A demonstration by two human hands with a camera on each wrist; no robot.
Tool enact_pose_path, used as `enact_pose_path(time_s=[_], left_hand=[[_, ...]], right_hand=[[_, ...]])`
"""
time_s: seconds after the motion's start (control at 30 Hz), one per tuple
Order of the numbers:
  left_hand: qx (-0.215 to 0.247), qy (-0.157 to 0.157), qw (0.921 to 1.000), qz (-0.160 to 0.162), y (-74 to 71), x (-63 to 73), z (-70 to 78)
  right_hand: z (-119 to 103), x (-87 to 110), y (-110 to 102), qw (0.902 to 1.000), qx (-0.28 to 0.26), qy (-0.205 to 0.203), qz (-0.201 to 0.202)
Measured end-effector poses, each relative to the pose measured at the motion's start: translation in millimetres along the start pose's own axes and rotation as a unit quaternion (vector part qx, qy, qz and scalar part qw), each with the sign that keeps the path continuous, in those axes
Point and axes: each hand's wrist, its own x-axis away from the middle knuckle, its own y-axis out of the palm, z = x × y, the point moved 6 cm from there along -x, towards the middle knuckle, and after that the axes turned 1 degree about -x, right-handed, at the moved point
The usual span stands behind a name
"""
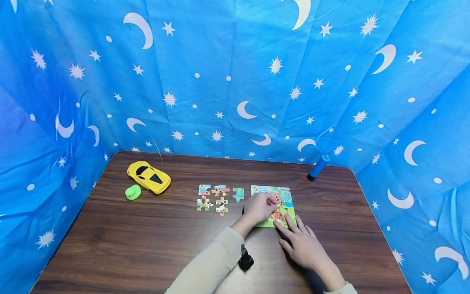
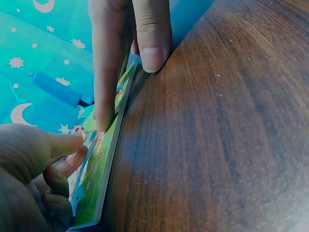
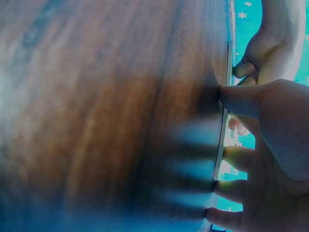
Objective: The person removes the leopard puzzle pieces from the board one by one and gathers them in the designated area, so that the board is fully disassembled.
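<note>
A square picture puzzle in green and blue, with a spotted animal on it, lies on the table. Over its middle, my left hand pinches a thin puzzle piece between thumb and fingertips, seen edge-on in the left wrist view. My right hand lies with fingers spread at the puzzle's lower right corner. Its index fingertip rests on the picture close to the pinched piece, while the thumb is by the near edge. Left of the puzzle, a loose puzzle piece sits near my left wrist.
Several more loose pieces lie farther left on the brown wooden table. A yellow toy car and a green rubber duck stand at the back left. A blue hand pump is at the back right. Blue star-patterned curtains surround the table.
</note>
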Motion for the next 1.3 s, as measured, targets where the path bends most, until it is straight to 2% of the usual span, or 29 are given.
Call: enact_pose_path(time_s=[0.6,0.87,1.3], left_hand=[[-0.006,0.003,0.9998,0.020,-0.8,-0.4,1.0],[0.010,0.006,0.9998,0.015,-2.9,0.9,1.6],[0.000,0.020,0.9996,0.022,-4.2,-0.3,3.2]], right_hand=[[-0.3,1.1,-0.1,0.9998,0.008,-0.009,0.014],[-1.0,1.2,0.3,0.9999,-0.001,-0.003,0.010],[-0.6,1.5,-0.2,1.0000,0.000,0.001,0.006]])
